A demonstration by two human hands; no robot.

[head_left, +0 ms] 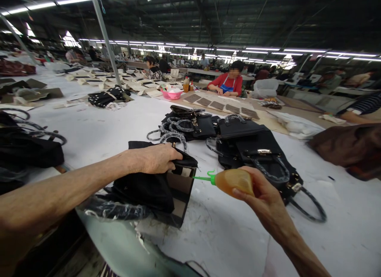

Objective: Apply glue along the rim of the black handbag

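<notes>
White table (pixel 226 237), black handbag (pixel 139 189), amber bottle (pixel 233 181).

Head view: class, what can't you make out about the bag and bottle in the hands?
Head view: black bag interior, mostly hidden by its flap and left hand.
Head view: bottle base, covered by right hand.
Head view: whether the green nozzle touches the bag, too small.
</notes>
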